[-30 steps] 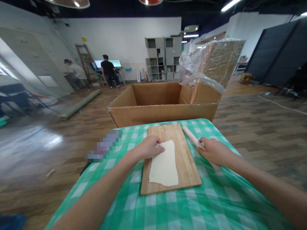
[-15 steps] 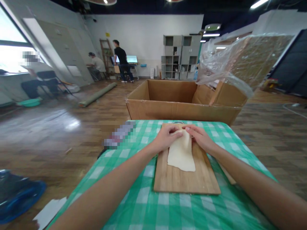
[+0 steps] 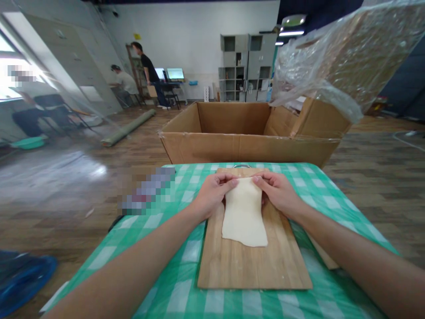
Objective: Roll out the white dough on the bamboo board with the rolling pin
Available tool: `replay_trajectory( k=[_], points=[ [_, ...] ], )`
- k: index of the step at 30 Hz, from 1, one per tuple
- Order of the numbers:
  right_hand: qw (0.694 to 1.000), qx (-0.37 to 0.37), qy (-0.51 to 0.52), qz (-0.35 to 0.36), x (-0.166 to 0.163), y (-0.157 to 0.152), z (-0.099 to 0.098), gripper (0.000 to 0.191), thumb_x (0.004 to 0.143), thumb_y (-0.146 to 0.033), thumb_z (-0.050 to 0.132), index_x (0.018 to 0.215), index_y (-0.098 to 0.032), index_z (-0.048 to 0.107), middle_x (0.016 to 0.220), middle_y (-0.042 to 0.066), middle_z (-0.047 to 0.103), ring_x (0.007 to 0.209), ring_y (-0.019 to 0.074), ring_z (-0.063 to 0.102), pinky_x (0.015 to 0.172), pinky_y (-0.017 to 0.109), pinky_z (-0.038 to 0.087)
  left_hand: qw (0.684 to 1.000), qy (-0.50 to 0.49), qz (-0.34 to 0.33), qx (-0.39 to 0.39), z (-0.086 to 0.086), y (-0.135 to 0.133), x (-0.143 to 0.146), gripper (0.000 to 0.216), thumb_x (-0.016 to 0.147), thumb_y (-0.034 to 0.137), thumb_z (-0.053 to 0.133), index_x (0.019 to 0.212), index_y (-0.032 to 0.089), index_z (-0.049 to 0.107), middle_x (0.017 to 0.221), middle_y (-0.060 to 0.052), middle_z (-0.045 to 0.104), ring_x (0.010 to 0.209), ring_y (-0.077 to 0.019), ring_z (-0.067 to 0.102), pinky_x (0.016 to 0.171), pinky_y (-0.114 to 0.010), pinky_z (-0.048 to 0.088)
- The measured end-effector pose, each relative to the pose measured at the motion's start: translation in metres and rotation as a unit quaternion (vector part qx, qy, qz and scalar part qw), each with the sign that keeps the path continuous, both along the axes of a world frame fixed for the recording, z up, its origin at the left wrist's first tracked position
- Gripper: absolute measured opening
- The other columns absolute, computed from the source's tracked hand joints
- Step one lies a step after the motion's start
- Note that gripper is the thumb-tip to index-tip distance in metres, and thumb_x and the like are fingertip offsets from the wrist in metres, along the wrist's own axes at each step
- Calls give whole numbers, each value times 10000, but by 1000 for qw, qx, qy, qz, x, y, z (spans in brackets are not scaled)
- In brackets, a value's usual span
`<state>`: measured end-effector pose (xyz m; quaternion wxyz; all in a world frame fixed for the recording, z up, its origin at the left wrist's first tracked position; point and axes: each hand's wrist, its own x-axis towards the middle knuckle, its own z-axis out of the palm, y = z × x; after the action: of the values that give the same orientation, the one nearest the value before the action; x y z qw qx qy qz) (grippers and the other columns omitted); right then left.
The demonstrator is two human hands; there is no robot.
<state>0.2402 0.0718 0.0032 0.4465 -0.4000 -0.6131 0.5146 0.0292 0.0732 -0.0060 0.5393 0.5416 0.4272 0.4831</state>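
Note:
A thin, pale sheet of dough [image 3: 245, 215] hangs from its far edge between my two hands, its near end over a wooden cutting board [image 3: 254, 270]. My left hand [image 3: 214, 191] pinches the far left corner between thumb and fingers. At the far right corner, my right hand [image 3: 277, 190] grips the sheet the same way. Whether the dough's near end touches the board I cannot tell. The board lies on a green-and-white checked tablecloth [image 3: 186, 270], with a metal handle at its far end.
Beyond the table stands a big open cardboard box [image 3: 245, 148] with plastic wrap [image 3: 312, 75] on its right. Partly under my right forearm lies another wooden piece [image 3: 323, 254]. A blurred-out object [image 3: 149, 190] sits at the table's left edge. Several people are in the background.
My hands have moved apart, stretching the far edge of the dough straight between them; it was bunched before. The view has tipped down and closer to the board.

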Motion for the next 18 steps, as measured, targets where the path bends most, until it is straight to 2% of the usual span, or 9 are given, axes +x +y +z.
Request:
replay_trajectory(
  k=[6,10,13,15,18],
  points=[
    [999,-19,45,8,1,0,2,404,752,-514,846,937,-193,685,779,24,710,585,141,610,514,262,522,999,-38,11,-5,2,-2,2,317,763,415,812,903,161,682,864,-45,715,758,-166,649,697,-288,516],
    [999,10,31,13,0,0,-3,409,803,-566,790,942,-186,731,805,36,720,609,145,626,529,267,535,1000,-22,-9,3,7,-6,2,332,797,450,793,939,171,681,873,-36,714,747,-158,642,676,-270,503],
    [999,46,-12,-11,1,0,-5,422,845,-594,743,951,-186,754,695,15,682,511,122,555,445,240,446,998,32,-44,18,8,-9,0,352,824,481,778,992,176,726,938,-49,739,782,-171,653,673,-266,496],
    [997,64,-38,-31,2,0,-4,417,878,-597,711,930,-186,757,554,-18,602,431,104,482,388,221,344,996,67,-39,32,8,-9,-1,376,832,511,763,1000,175,754,958,-60,753,794,-186,660,669,-273,495],
    [998,27,-39,-34,3,-1,-2,478,929,-650,613,871,-192,737,413,-44,502,327,96,398,330,218,229,992,113,-4,61,6,-9,-2,393,820,528,765,1009,185,784,978,-64,767,813,-208,668,668,-283,493]
  ],
)
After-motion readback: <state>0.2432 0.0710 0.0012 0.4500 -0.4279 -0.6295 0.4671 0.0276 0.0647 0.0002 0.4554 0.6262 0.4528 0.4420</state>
